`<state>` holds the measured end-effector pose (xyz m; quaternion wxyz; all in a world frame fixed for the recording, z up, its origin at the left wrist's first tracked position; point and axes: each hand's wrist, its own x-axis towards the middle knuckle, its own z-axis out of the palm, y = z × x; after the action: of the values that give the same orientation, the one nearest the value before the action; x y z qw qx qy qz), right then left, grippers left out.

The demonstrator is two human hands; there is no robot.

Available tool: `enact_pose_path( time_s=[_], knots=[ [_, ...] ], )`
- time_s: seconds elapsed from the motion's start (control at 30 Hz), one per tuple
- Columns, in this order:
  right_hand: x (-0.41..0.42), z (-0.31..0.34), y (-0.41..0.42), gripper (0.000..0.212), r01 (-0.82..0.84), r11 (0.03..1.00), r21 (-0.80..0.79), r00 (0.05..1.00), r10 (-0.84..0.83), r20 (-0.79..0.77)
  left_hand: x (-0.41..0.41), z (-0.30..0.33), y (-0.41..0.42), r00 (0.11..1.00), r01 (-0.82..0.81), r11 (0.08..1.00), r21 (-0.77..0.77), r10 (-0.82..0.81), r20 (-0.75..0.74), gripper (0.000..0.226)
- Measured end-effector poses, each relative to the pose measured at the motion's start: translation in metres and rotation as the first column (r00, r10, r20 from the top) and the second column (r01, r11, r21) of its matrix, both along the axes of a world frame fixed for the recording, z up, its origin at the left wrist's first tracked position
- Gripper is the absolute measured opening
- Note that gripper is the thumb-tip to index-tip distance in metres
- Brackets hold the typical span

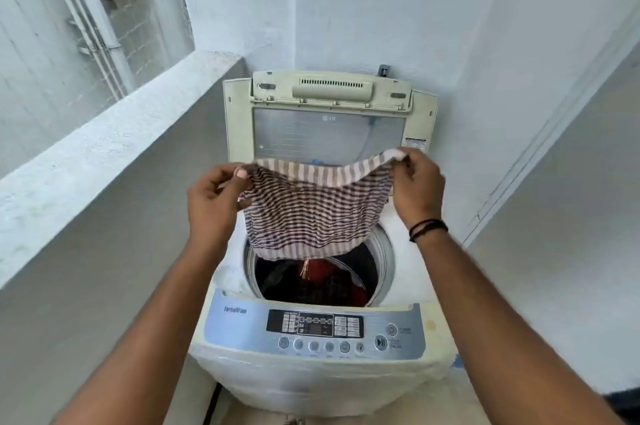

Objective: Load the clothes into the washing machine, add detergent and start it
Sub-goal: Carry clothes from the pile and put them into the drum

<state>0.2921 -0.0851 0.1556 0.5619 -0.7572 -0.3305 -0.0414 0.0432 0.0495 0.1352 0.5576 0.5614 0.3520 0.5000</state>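
Note:
A top-loading washing machine [412,289] stands in front of me with its lid [239,120] raised upright against the wall. I hold a brown and white striped cloth [315,213] spread out above the drum opening. My left hand [214,199] pinches its left top corner and my right hand [417,185] pinches its right top corner. The cloth's lower edge hangs just inside the drum rim. Dark and red clothes [322,279] lie in the drum below it. The control panel [315,327] with its buttons faces me at the front. No detergent is in view.
A low concrete parapet wall [114,147] runs along the left, close to the machine. White walls close in behind and on the right. A tap fitting [383,71] sits on the back wall above the lid. A dark cable [213,404] hangs at the machine's lower left.

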Motion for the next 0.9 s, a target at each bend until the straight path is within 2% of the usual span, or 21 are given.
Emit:
enact_pose_path(
  time_s=[0.07, 0.13, 0.23, 0.33, 0.4, 0.5, 0.57, 0.67, 0.73, 0.83, 0.9],
  knots=[
    [0.002, -0.032, 0.004, 0.023, -0.015, 0.991, -0.132, 0.999, 0.011, -0.03, 0.0, -0.027, 0.014, 0.995, 0.021, 1.0, -0.021, -0.023, -0.094, 0.019],
    [0.004, -0.069, 0.004, 0.023, -0.021, 0.955, -0.295, 0.998, 0.003, -0.061, -0.002, -0.061, 0.025, 0.965, 0.075, 0.996, -0.041, -0.083, -0.25, 0.019],
    [0.003, -0.127, -0.004, 0.021, -0.12, 0.804, -0.583, 0.988, 0.041, -0.147, -0.003, -0.116, 0.031, 0.826, 0.198, 0.979, -0.04, -0.189, -0.53, 0.015],
    [-0.001, -0.173, -0.012, 0.022, -0.243, 0.536, -0.809, 0.969, 0.11, -0.219, -0.001, -0.158, 0.029, 0.555, 0.321, 0.945, -0.067, -0.245, -0.795, 0.008],
    [-0.004, -0.191, -0.017, 0.02, -0.279, 0.361, -0.89, 0.959, 0.148, -0.241, 0.001, -0.173, 0.029, 0.335, 0.433, 0.889, -0.15, -0.313, -0.889, 0.012],
    [-0.002, -0.209, -0.022, 0.02, -0.328, 0.179, -0.928, 0.939, 0.172, -0.299, 0.003, -0.178, 0.032, 0.04, 0.507, 0.801, -0.318, -0.39, -0.92, 0.015],
    [0.001, -0.212, -0.021, 0.023, -0.37, 0.127, -0.92, 0.922, 0.17, -0.348, 0.007, -0.176, 0.037, -0.054, 0.507, 0.759, -0.408, -0.445, -0.894, 0.018],
    [0.009, -0.213, -0.01, 0.032, -0.443, 0.118, -0.889, 0.894, 0.128, -0.429, 0.016, -0.172, 0.049, -0.08, 0.456, 0.693, -0.558, -0.593, -0.801, 0.021],
    [0.013, -0.211, -0.002, 0.032, -0.443, 0.108, -0.89, 0.896, 0.088, -0.435, 0.021, -0.173, 0.058, -0.011, 0.352, 0.713, -0.606, -0.644, -0.765, 0.015],
    [0.02, -0.212, 0.009, 0.015, -0.361, 0.134, -0.923, 0.932, 0.033, -0.36, 0.032, -0.185, 0.067, 0.208, 0.183, 0.828, -0.531, -0.56, -0.802, 0.027],
    [0.024, -0.214, 0.017, 0.008, -0.318, 0.226, -0.921, 0.939, -0.063, -0.34, 0.042, -0.197, 0.071, 0.426, 0.057, 0.876, -0.479, -0.455, -0.782, 0.024]
  ],
)
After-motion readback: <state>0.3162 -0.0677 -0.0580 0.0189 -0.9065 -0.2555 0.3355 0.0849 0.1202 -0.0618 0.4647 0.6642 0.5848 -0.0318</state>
